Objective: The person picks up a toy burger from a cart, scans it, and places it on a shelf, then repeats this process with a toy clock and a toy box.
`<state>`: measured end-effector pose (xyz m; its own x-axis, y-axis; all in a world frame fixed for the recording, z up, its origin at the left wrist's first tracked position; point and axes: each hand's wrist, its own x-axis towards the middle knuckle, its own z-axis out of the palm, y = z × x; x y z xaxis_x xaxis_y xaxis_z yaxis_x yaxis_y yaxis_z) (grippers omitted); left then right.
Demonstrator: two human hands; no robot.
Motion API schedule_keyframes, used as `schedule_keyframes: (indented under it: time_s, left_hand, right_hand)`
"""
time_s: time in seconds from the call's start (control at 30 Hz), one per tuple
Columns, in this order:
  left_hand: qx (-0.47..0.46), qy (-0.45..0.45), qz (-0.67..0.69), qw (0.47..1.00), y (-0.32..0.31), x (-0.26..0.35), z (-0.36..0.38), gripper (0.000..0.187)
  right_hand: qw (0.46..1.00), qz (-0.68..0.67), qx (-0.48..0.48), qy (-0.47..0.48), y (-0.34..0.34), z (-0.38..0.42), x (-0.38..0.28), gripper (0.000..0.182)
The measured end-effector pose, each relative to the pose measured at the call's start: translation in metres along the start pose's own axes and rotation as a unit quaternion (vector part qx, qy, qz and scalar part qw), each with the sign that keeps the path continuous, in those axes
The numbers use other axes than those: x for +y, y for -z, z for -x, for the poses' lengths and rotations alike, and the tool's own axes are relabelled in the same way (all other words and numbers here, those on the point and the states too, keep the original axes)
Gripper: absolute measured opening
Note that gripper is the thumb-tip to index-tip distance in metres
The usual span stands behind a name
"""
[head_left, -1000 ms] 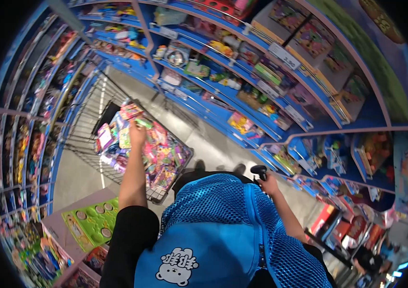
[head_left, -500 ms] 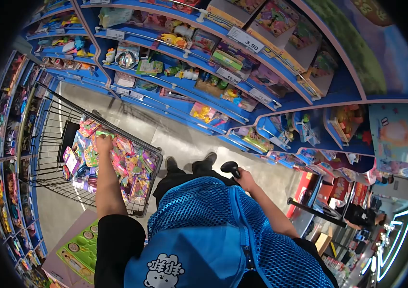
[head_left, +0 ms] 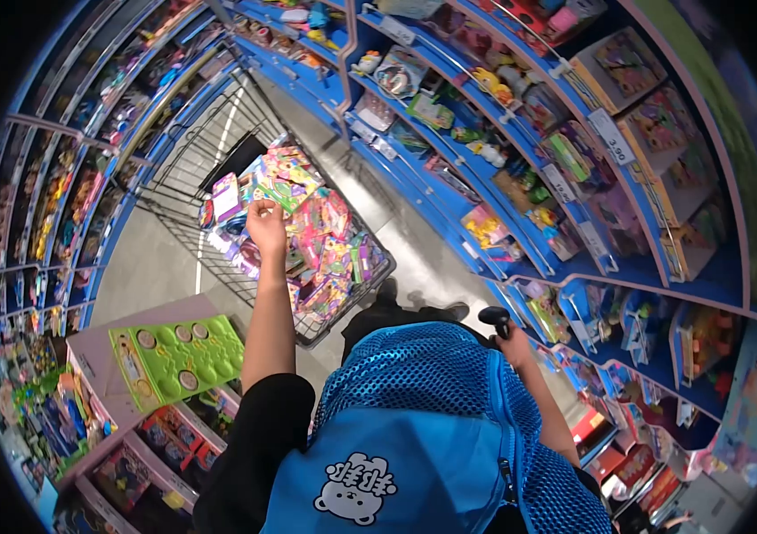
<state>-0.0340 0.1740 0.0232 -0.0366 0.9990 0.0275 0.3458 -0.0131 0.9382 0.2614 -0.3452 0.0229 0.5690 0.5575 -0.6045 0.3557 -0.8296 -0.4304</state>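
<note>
My left hand (head_left: 267, 224) reaches over the shopping cart (head_left: 356, 285), its fingers closed on a small green packaged toy (head_left: 282, 193). Under and around that package lies a heap of colourful toy packets (head_left: 320, 227), mostly pink, purple and green. My right hand (head_left: 514, 345) is at my right side, wrapped round the handle of a black handheld scanner (head_left: 494, 316) with a rounded head. Part of its grip is hidden by my fingers. A blue mesh vest (head_left: 396, 369) with a white bear print covers my front.
Blue toy shelves (head_left: 449, 156) with price tags run along the right and far side. More stocked shelves (head_left: 58, 191) stand at left. Near my left arm is a display stand with a green tray (head_left: 178, 356). Grey floor (head_left: 142, 258) shows around the cart.
My view has turned left, so cart and shelves sit further right in the picture. The green package is now more exposed in my left hand. The scanner stays in my right hand.
</note>
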Motion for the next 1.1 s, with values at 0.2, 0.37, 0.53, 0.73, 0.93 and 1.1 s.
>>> schedule_keyframes:
  time_s: [0.2,0.37,0.53,0.73,0.93,1.1]
  left_hand:
    - [-0.088,0.127,0.210,0.965,0.042,0.040,0.051,0.072]
    - [-0.249,0.192,0.313,0.896,0.054,0.041,0.060,0.034]
    - [-0.403,0.063,0.449,0.795,0.033,0.085,0.072,0.007]
    - [-0.472,0.237,0.448,0.721,0.015,0.136,0.092,0.019]
    - [-0.565,0.326,0.427,0.626,-0.002,0.172,0.125,0.018]
    - [-0.652,0.324,0.456,0.512,-0.009,0.173,0.145,0.064]
  right_hand:
    - [0.999,0.001,-0.017,0.030,-0.009,-0.026,-0.017,0.050]
    - [0.999,0.002,-0.019,0.042,-0.013,-0.036,-0.045,0.048]
    - [0.999,0.014,0.001,0.047,-0.022,-0.043,-0.051,0.045]
    - [0.999,-0.026,0.011,0.029,-0.018,-0.025,-0.051,0.044]
    - [0.984,-0.171,0.034,-0.045,-0.017,0.000,-0.039,0.034]
    - [0.952,-0.291,0.069,-0.064,-0.023,0.012,-0.031,0.030]
